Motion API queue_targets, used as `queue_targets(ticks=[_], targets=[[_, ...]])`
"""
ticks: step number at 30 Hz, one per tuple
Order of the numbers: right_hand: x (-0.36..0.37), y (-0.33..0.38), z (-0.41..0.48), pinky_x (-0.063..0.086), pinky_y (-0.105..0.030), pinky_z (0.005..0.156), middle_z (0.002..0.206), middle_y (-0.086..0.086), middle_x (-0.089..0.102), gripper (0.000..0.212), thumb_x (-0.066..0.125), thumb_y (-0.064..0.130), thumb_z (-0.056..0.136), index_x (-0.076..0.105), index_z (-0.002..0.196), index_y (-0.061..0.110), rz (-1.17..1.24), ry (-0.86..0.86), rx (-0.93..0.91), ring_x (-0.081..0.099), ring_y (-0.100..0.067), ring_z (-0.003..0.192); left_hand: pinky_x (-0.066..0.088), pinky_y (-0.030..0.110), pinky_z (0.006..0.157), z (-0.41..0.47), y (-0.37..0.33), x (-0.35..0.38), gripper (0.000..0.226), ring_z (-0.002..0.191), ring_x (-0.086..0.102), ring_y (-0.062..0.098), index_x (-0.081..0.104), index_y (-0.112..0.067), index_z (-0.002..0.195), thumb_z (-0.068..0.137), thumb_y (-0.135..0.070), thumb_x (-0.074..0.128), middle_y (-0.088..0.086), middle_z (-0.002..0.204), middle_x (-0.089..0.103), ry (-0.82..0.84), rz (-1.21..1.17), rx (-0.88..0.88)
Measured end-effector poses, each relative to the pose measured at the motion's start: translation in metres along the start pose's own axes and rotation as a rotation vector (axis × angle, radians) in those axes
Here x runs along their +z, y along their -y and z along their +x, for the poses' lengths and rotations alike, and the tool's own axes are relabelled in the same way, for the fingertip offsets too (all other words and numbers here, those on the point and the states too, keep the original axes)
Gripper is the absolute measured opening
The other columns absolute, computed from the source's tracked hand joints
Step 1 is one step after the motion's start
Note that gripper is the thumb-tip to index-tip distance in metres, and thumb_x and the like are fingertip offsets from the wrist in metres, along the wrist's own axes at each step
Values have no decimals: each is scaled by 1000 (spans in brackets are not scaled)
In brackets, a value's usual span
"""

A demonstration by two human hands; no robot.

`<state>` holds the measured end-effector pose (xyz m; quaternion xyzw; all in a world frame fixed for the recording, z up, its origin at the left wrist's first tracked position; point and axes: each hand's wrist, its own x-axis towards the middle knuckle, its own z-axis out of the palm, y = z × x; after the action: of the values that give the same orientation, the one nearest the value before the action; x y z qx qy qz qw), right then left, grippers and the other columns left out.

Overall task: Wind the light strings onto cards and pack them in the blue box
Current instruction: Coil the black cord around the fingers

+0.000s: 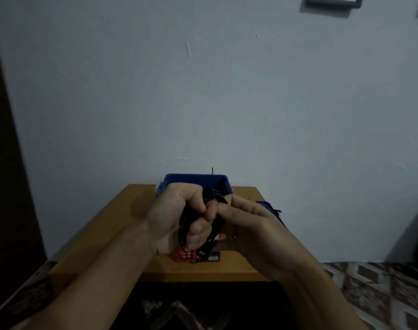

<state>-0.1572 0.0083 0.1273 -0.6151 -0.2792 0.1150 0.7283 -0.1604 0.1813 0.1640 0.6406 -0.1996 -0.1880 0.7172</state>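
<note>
White wall, wooden table (103,234) | my hands hide the blue box (193,179) interior | left hand (169,217) grips the light string (212,196) on its card (183,254) | right hand (253,225) pinches the string

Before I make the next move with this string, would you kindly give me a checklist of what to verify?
1. Grip of the left hand: its fingers are curled round the black light string bundle. Ok.
2. Hold of the right hand: its fingertips are at the bundle's top, but whether they pinch it: cannot tell.
3. The orange card shows below the bundle. Whether the string is wound on it: cannot tell.
4. The blue box stands open-topped behind the hands on the table. Ok.
5. Loose string end located: cannot tell, the picture is dim.
</note>
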Motion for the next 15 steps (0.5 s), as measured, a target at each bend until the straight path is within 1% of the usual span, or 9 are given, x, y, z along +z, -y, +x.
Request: queue_targets(ticks=[2,4,7,9,13,15], targets=[[-1,0,-1,54,-49,82,103,-21,56,23,62,28,95,59,109,9,16,16,12,57,-37,96,32,18,35,1,0,-1,23,29,35,14,56,-7,52,66,-13,37,4,37,38,10,-28,1],[-1,-1,-1,56,-46,78,102,-20,56,24,60,29,97,60,110,8,4,7,7,58,-35,93,33,18,35,2,1,-2,24,29,35,14,56,-7,54,67,-13,37,4,38,39,6,-64,-3],[-3,-6,2,55,-45,76,102,-20,55,38,60,31,97,56,111,-4,-27,-31,2,57,-35,91,32,19,34,3,2,-2,23,29,34,14,55,-7,54,68,-12,36,3,38,38,-33,-64,-27],[-3,-10,3,55,-43,74,101,-21,57,42,59,31,98,55,114,-7,-61,-59,-8,58,-34,89,30,18,33,4,2,-2,23,29,33,13,54,-8,53,67,-12,37,2,38,37,-72,-35,-54],[-1,-14,3,57,-44,76,96,-21,62,37,56,29,101,57,110,-8,-163,-120,-40,61,-32,86,28,16,32,8,4,-2,21,27,30,12,52,-10,50,66,-13,38,1,37,35,-148,0,-97],[-1,-15,3,57,-44,75,92,-26,62,35,56,27,101,58,107,-8,-199,-152,-51,62,-33,83,27,16,31,10,6,-1,20,27,29,12,51,-10,51,66,-13,38,0,37,35,-187,-6,-112]])
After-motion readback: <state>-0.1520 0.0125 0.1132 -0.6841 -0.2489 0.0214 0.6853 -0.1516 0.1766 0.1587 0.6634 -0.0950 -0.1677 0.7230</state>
